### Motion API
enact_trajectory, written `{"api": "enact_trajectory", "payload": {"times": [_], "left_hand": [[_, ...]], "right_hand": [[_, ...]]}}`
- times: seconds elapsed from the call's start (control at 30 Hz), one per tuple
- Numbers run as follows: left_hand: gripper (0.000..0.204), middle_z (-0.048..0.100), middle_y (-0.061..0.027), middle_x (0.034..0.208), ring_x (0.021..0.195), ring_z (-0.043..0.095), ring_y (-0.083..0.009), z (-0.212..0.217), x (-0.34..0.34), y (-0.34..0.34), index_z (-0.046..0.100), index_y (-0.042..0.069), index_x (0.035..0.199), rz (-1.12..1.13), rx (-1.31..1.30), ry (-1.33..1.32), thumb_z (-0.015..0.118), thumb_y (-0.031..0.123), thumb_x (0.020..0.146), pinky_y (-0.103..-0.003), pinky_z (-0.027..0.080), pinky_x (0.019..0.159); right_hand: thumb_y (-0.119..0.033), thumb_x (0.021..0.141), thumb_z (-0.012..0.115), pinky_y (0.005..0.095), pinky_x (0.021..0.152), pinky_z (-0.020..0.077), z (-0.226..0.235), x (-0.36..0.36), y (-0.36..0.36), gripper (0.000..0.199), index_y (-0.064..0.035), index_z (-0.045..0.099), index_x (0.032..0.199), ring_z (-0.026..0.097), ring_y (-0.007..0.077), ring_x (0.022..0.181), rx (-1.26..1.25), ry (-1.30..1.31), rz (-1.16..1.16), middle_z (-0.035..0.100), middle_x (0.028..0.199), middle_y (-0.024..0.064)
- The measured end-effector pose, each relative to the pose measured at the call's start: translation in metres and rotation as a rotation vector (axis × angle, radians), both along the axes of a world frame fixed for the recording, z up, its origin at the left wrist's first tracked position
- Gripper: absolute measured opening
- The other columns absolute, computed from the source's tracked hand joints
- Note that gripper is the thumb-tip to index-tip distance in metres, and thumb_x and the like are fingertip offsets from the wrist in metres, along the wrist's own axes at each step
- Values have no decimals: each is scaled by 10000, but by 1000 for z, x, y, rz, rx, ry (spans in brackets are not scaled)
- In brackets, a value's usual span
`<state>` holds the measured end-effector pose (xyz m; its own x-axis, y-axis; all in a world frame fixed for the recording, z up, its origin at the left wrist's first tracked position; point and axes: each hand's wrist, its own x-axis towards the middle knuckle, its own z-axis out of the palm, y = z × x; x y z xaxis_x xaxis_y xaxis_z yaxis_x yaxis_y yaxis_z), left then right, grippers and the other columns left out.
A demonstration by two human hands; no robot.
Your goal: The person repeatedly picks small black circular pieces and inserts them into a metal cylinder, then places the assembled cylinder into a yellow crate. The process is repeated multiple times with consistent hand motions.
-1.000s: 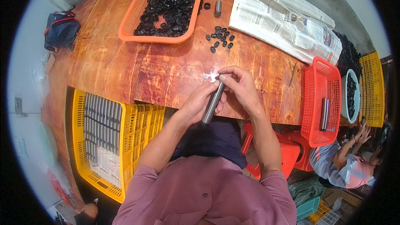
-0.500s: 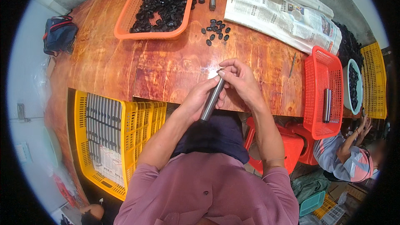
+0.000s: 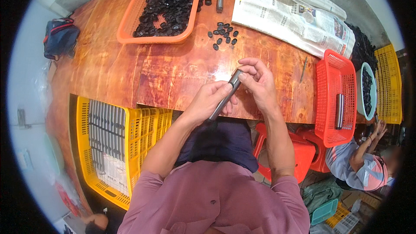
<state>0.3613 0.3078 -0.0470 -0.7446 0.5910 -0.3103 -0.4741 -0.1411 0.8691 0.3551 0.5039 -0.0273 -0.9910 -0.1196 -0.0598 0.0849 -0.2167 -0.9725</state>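
A person in a mauve shirt, seen from above, works with bare hands at a glossy reddish-brown wooden table (image 3: 182,82). A dark grey metal tube (image 3: 227,95) slants over the table's near edge, its upper end leaning to the right. The left hand (image 3: 210,99) is wrapped around the tube, thumb on top — a firm grip below the upper end. The right hand (image 3: 261,84) is at that upper end, thumb against it and index finger curled above; whether its fingers clamp the tube I cannot tell (the far side is hidden).

Beyond the hands lies a loose cluster of small black oval pieces (image 3: 223,32), with a short metal cylinder (image 3: 219,3) farther back. An orange basket (image 3: 154,40) at the upper left holds many black pieces. Folded newspaper (image 3: 286,21) lies upper right. A red basket (image 3: 321,91) stands at right — another metal tube inside it. At lower left, a yellow crate (image 3: 133,147) holds rows of tubes.
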Motion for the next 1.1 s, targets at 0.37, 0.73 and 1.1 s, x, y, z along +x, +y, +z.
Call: {"api": "enact_trajectory", "payload": {"times": [0.37, 0.73, 1.1], "left_hand": [[329, 644, -29, 936, 807, 622, -90, -6, 7, -6, 606, 8, 1171, -12, 36, 112, 486, 305, 1093, -270, 523, 728], [301, 609, -172, 935, 870, 611, -352, 5, -14, -22, 561, 0, 1120, -31, -806, 1295, 682, 198, 929, -438, 497, 760], [427, 594, -135, 1074, 940, 597, -304, -11, -23, -23, 591, -1, 1241, -90, -1013, 1553, 704, 208, 887, -411, 497, 808]], "right_hand": [[-50, 967, 652, 289, 882, 520, 2, 4, 3, 391, 34, 506, 1320, 628, 136, 976, 1, -5, 56, 660, 1079, 94], [-100, 986, 636, 278, 807, 539, -5, -6, 21, 261, 22, 660, 1216, 657, 125, 910, 311, -49, 183, 708, 1052, 67], [-27, 956, 645, 269, 793, 539, -20, -11, 13, 196, 29, 690, 1138, 651, 106, 897, 521, -25, 181, 713, 999, 50]]}}
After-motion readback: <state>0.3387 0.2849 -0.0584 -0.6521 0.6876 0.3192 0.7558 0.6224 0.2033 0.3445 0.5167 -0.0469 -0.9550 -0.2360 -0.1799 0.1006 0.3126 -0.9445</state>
